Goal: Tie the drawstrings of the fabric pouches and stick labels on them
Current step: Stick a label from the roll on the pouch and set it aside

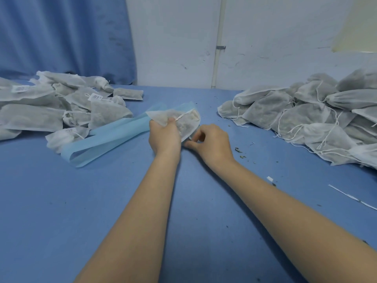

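The left hand (164, 134) is gripping a white fabric pouch (179, 119) near the middle of the blue desk (102, 201), its fingers curling round the pouch's left side. The pouch is looking thin and half see-through, with dark loose filling showing through the cloth, and a drawstring (182, 117) is lying across its front. It is sitting over the far end of a light blue strip (106, 137) that is running toward the near left. The right hand (210, 142) is hovering at the pouch's near right edge, thumb and forefinger pinching together there; what they are pinching is too small to tell. A heap of labelled pouches (51, 105) is lying at the far left, a heap of unlabelled pouches (316, 117) with loose strings at the far right. Dark crumbs (239, 153) are lying near the right hand.
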### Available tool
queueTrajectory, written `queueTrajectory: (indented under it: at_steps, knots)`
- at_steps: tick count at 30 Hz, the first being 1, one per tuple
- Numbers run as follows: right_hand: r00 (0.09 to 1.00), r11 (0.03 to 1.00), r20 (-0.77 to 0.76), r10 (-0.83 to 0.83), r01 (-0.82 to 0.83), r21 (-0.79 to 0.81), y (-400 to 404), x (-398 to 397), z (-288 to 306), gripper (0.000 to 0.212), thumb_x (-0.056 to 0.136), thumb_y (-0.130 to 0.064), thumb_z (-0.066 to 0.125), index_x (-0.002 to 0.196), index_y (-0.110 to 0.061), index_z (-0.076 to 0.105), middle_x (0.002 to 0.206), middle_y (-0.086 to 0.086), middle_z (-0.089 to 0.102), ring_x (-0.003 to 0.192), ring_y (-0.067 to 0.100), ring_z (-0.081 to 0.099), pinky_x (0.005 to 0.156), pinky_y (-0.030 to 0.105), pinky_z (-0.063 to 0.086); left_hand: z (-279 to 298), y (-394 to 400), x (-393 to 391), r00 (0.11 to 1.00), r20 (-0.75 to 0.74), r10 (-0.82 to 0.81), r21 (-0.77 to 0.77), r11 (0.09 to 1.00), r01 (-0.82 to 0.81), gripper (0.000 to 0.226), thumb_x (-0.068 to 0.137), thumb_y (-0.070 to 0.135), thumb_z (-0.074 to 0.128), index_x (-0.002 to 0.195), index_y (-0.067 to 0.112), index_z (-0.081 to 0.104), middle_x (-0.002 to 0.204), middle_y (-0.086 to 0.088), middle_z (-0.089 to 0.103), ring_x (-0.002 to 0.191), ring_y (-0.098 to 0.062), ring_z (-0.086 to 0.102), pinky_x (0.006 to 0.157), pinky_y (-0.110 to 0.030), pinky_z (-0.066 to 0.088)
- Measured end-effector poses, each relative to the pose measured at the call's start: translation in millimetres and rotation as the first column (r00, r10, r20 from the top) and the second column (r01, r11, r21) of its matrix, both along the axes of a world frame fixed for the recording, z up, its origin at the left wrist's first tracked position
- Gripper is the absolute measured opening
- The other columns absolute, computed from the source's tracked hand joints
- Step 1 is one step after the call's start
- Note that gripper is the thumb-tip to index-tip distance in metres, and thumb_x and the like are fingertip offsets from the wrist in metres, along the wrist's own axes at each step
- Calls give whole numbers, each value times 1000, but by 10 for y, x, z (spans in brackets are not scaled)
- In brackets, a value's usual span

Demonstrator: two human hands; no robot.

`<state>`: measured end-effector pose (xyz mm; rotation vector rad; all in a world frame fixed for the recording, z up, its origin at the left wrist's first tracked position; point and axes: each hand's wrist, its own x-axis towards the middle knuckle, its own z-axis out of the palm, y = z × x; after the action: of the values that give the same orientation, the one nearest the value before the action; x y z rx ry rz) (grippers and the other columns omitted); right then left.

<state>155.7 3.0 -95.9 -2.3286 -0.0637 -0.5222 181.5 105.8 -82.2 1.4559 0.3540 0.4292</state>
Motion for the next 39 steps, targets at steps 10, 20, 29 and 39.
queueTrajectory:
  at_steps: [10,20,29,39]
  knots:
    - [946,947,-203,252,-284,-148,-244,-430,251,16,76,-36,76,76,-29,62,105,-5,41,92,6,48,80,21,41,26,27,-52,999,46,-27,36,999,25,22,90,25,55,109,13,57,104,-1,63,90,-20,56,73,-25,39]
    - [961,961,26,274,-275,16,-428,-621,798,13,81,-25,72,77,-31,61,120,-5,43,123,12,34,99,23,28,265,-121,-409,851,296,-434,75,899,432,19,89,9,61,108,10,61,103,-5,68,91,-17,64,81,-30,52]
    - [987,988,101,125,-114,-109,-629,-668,834,9,82,-35,70,81,-30,63,112,-10,41,123,16,33,104,26,22,320,-245,-605,717,266,-644,89,757,647,17,81,1,66,93,13,65,83,3,70,75,-8,66,67,-17,50]
    - [983,991,124,135,-137,4,-633,-594,784,29,73,-35,80,91,-33,57,107,-8,57,90,4,52,94,30,42,337,-171,-600,675,259,-691,110,715,691,41,64,11,63,105,4,64,98,-10,71,90,-23,66,82,-34,50]
